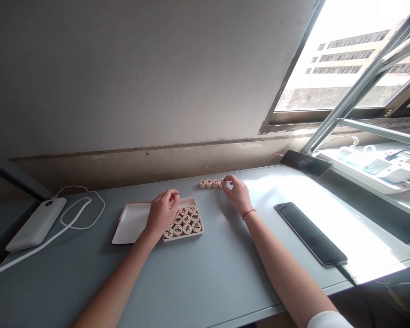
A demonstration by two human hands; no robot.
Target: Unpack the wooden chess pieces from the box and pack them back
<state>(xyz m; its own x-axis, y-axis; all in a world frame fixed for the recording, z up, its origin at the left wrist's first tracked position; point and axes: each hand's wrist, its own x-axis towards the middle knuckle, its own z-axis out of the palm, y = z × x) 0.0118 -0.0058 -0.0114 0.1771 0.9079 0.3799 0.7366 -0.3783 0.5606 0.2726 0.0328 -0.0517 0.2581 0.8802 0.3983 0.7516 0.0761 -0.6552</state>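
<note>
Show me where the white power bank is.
In the head view, the power bank lies at the left end of the table, beside the white cable.

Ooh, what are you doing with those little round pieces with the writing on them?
The right hand is at the end of a short row of round pieces with red writing, out on the desk. The left hand is over the open box, which holds more round pieces, some marked in black and some in red. The fingers hide whether either hand grips one.
</note>
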